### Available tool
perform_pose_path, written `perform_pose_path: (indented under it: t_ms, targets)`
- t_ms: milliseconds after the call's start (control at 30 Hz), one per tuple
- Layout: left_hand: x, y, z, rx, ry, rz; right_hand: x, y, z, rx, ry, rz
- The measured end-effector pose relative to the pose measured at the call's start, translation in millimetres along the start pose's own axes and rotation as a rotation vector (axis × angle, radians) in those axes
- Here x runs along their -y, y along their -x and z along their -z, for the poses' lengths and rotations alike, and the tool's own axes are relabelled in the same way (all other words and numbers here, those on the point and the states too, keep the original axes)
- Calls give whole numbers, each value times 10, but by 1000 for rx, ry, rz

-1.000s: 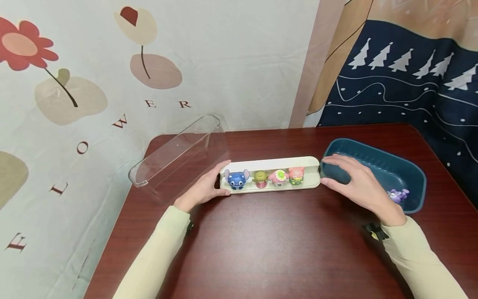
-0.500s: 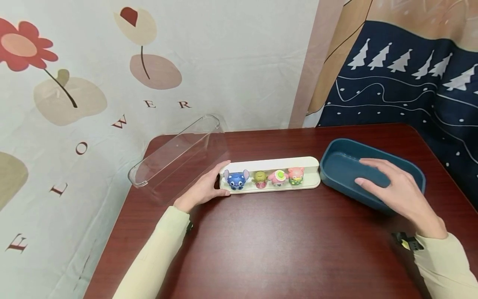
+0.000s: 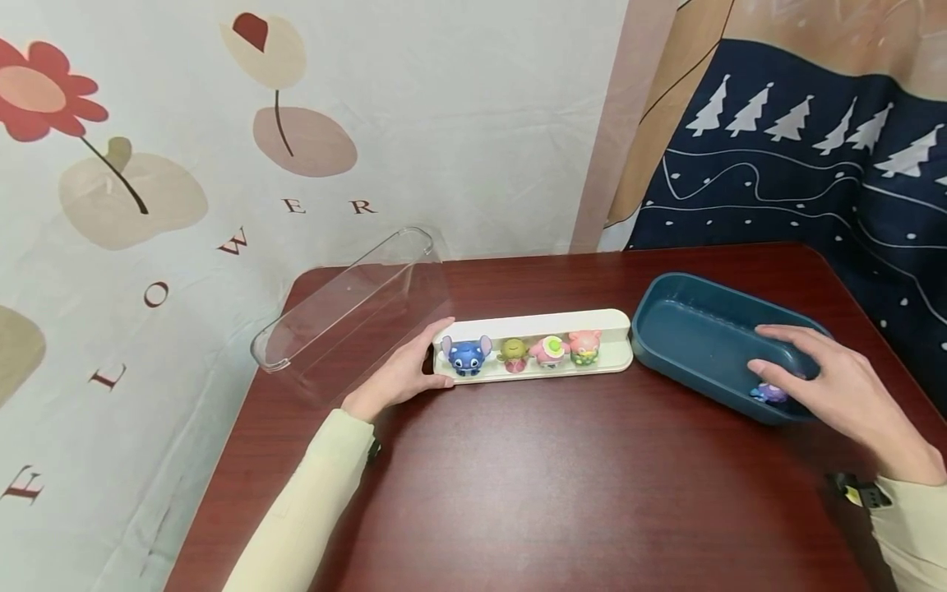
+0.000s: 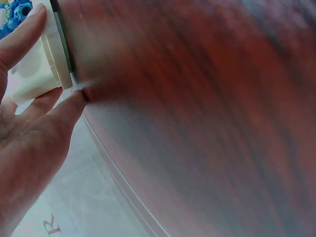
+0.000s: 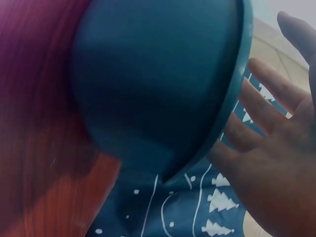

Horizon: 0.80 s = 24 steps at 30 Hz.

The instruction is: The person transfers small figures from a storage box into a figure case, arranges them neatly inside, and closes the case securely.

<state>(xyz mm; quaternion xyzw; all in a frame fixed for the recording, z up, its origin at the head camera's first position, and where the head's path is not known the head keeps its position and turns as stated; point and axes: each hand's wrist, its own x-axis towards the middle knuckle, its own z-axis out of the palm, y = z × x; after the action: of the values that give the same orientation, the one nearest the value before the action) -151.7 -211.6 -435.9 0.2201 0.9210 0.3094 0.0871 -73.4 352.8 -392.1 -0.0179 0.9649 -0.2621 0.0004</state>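
Both hands are busy rn: left hand [image 3: 403, 374] is clamped on the left end of the cream display tray [image 3: 534, 322], thumb on top and fingers curled round the end (left wrist cam shows thumb and fingertips [image 4: 74, 101] pinching the tray edge, w/ a bit of the blue toy poking in at the corner). Right hand [image 3: 829, 382] is reaching down into the teal bin [image 3: 688, 329], fingers spread and loosely bent over the purple figurine [image 3: 769, 393] at the near right end of the bin. Can't tell if it's actually touching it yet; looks to me like it's hovering right on top, not gripping. Right wrist cam just shows an open palm next to the bin rim, toy not visible there. Progress-wise, imo it's mostly done: 4 figures already standing in a row on the tray, i.e. blue Stitch figure [image 3: 466, 355], green one [image 3: 513, 353], pink/green one [image 3: 550, 351], pink pig-ish one [image 3: 586, 347], w/ a free spot at the right end. What's left, afaict: the purple one in the bin, and prob the clear cover [image 3: 348, 308], which is lying tilted on the table [image 3: 562, 493] by the wall, left of the tray, touching nothing but the tabletop as far as I can see.
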Motion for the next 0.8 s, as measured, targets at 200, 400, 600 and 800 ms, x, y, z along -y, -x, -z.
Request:
perform_pose_path:
  t_ms: [200, 400, 600, 800]
  targets:
    - [4, 7, -4, 3, -3, 9, -87, -25, 13, 25, 39, 5]
    - [14, 0, -10, 1, -5, 6, -153, -38, -15, 48, 84, 27]
    - [10, -10, -6, 7, -10, 18, -199, -36, -25, 65, 107, 38]
    - [17, -13, -3, 8, -8, 17, -207, -43, -26, 81, 124, 44]
